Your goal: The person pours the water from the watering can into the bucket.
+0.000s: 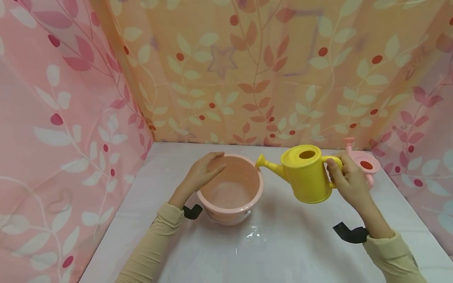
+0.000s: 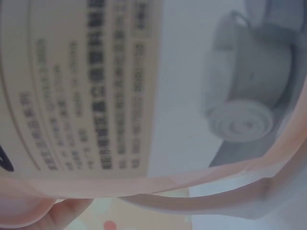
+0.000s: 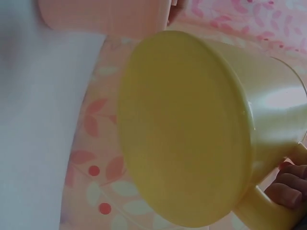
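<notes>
A pink bucket (image 1: pixel 230 210) stands on the white table. My left hand (image 1: pixel 204 169) holds its left rim, thumb over the inside and fingers along the outer far side; fingertips (image 2: pixel 67 213) show beneath the rim in the left wrist view. To the right, my right hand (image 1: pixel 350 182) grips the handle of a yellow watering can (image 1: pixel 306 179), fingers curled round it. The can is lifted off the table and nearly upright, its spout head right at the bucket's right rim. Its round base (image 3: pixel 184 129) faces the right wrist camera.
Behind the right hand, a pink watering can (image 1: pixel 371 159) stands at the table's back right, partly hidden. Wet spots (image 1: pixel 253 234) shine on the table (image 1: pixel 283 251) in front of the bucket. Leaf-patterned curtains (image 1: pixel 219 98) enclose the back and sides.
</notes>
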The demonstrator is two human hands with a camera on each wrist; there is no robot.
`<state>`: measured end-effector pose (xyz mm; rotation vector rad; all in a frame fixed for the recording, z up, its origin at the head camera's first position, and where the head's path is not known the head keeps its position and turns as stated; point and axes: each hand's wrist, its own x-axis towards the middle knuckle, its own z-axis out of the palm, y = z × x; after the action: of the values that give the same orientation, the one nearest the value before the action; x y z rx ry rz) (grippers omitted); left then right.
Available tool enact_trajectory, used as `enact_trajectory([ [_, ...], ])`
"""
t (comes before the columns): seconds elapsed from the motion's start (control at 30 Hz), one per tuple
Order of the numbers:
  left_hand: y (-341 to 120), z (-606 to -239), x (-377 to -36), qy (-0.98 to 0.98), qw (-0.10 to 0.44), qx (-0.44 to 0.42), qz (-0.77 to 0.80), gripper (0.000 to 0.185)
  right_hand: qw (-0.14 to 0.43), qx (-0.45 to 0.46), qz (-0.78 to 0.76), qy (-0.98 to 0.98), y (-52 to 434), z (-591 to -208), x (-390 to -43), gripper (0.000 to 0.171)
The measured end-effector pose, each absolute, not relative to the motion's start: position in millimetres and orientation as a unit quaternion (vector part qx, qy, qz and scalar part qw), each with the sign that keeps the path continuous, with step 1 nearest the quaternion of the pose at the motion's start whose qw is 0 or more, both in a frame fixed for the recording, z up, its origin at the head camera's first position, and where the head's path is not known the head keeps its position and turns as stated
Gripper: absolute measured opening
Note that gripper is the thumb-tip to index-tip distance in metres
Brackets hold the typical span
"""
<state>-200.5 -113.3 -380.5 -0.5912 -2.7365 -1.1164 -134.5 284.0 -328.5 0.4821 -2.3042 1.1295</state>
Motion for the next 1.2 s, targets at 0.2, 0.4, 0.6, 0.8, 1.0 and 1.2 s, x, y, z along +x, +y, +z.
enact_trajectory([
  [0.2, -113.6, -381.0, -200.0, -0.906, 0.063, -0.196, -0.369, 0.050, 0.265, 0.208, 0.433, -0.836, 280.0, -325.3, -129.9, 0.004],
  [0.4, -113.8, -380.5, -199.8, -0.905, 0.068, -0.203, -0.367, 0.051, 0.253, 0.196, 0.446, -0.836, 279.2, -327.2, -126.8, 0.005],
  [0.6, -113.3, -379.6, -200.0, -0.905, 0.068, -0.203, -0.367, 0.051, 0.238, 0.185, 0.441, -0.845, 281.1, -330.3, -125.9, 0.008],
  [0.8, -113.7, -379.8, -200.0, -0.905, 0.065, -0.200, -0.369, 0.052, 0.220, 0.160, 0.453, -0.849, 283.7, -336.4, -127.0, 0.015],
  [1.0, -113.9, -379.6, -199.8, -0.905, 0.067, -0.202, -0.368, 0.051, 0.204, 0.131, 0.465, -0.851, 293.8, -355.8, -133.1, 0.021],
  [1.2, -112.9, -378.5, -199.2, -0.906, 0.068, -0.201, -0.365, 0.052, 0.195, 0.107, 0.469, -0.855, 308.1, -381.6, -144.4, 0.023],
])
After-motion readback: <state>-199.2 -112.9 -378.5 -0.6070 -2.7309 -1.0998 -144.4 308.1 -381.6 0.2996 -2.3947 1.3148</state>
